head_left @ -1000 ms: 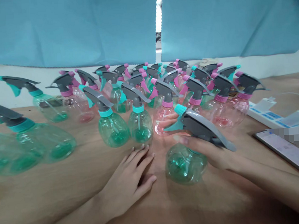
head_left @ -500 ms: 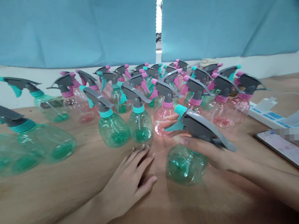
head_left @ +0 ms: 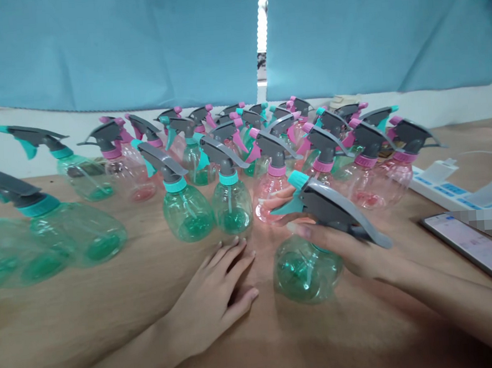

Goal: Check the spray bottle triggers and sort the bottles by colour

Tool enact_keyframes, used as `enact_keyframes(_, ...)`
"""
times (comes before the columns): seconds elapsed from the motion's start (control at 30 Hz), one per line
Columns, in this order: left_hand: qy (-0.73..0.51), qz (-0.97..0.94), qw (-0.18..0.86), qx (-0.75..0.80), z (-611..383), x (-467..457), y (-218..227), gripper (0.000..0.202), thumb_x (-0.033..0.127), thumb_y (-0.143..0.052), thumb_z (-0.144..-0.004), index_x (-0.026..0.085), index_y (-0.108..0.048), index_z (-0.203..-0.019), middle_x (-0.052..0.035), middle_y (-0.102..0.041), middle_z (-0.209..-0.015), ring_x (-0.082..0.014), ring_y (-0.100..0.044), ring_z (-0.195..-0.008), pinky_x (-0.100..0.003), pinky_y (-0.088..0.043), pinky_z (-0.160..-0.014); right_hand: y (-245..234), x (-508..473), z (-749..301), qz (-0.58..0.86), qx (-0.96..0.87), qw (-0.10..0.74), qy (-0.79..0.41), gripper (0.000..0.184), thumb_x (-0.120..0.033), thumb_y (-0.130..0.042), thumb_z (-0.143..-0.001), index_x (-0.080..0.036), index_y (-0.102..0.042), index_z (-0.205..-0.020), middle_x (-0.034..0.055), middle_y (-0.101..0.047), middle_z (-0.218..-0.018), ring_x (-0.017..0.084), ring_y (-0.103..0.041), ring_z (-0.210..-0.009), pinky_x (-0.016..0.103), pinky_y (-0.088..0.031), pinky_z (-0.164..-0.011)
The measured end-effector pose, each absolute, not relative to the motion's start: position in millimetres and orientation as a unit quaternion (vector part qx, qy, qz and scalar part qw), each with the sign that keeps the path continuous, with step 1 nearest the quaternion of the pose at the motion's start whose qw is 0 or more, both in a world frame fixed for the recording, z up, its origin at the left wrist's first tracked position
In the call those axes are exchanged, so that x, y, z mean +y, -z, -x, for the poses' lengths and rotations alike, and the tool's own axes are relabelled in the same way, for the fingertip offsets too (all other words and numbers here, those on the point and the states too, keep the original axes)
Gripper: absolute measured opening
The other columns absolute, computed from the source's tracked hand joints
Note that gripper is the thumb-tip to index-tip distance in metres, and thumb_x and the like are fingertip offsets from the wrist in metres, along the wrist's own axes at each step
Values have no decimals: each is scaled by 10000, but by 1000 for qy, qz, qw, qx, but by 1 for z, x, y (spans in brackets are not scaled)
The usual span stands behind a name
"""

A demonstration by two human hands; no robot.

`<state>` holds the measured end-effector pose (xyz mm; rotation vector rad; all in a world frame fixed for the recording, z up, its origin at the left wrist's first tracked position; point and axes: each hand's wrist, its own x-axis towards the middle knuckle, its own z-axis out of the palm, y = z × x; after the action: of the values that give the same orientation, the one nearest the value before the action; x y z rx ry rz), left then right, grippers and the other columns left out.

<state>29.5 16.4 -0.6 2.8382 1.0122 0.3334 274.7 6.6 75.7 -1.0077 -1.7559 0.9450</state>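
My right hand (head_left: 337, 245) is wrapped round the neck of a green spray bottle (head_left: 307, 272), just below its grey and turquoise trigger head. Some of its fingers reach out behind the turquoise trigger, and the bottle's collar is mostly hidden by the hand. To the left, my left hand (head_left: 219, 291) lies flat on the wooden table (head_left: 153, 300) with its fingers stretched out and nothing in it. Just beyond its fingertips stand two green spray bottles (head_left: 233, 207) with turquoise collars. A pink spray bottle (head_left: 267, 191) is behind my right hand's fingers.
Several more green and pink spray bottles fill the back of the table. Overlapping green bottles (head_left: 82, 233) are at the left. A phone (head_left: 470, 248) and a white power strip (head_left: 446, 185) lie at the right. Blue curtains (head_left: 116, 47) hang behind.
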Motion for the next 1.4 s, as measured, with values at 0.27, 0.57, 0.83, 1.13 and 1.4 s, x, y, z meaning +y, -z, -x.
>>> enact_keyframes(0.27, -109, -932, 61, 339, -31, 16, 1, 468, 392, -493, -971, 170, -463, -1382, -113, -443, -1455, -289, -403, -1324, -468, -360, -1066, -64, 7, -280, 439, -689, 449, -363, 338, -339, -611, -881, -299, -613, -1217, 0, -737, -895, 178, -699, -854, 310, -553, -823)
enact_keyframes(0.57, -104, -932, 65, 342, -30, 17, 0, 473, 389, -503, -967, 174, -460, -1385, -110, -443, -1456, -290, -403, -1324, -473, -369, -1059, -65, 7, -280, 422, -693, 448, -375, 221, -286, -597, -898, -288, -651, -1112, -11, -719, -916, 143, -650, -970, 263, -516, -902)
enact_keyframes(0.83, -111, -932, 64, 338, -30, 16, 1, 465, 381, -499, -969, 172, -462, -1383, -107, -448, -1454, -284, -400, -1329, -458, -353, -1074, -64, 7, -281, 423, -685, 456, -378, 35, -274, -629, -872, -252, -656, -869, -16, -694, -839, 162, -671, -943, 280, -541, -851)
enact_keyframes(1.13, -99, -931, 74, 344, -30, 15, -1, 478, 389, -506, -963, 171, -461, -1386, -119, -437, -1460, -294, -396, -1329, -473, -351, -1071, -46, 5, -294, 471, -670, 416, -395, 105, -295, -605, -891, -274, -685, -955, 1, -714, -956, 206, -688, -931, 339, -572, -815)
enact_keyframes(1.4, -91, -931, 71, 345, -29, 15, -3, 467, 372, -507, -963, 173, -463, -1383, -108, -437, -1463, -288, -391, -1335, -473, -353, -1074, -33, 5, -304, 467, -710, 396, -349, 162, -341, -540, -923, -279, -665, -1004, -1, -720, -842, 211, -684, -760, 350, -590, -696)
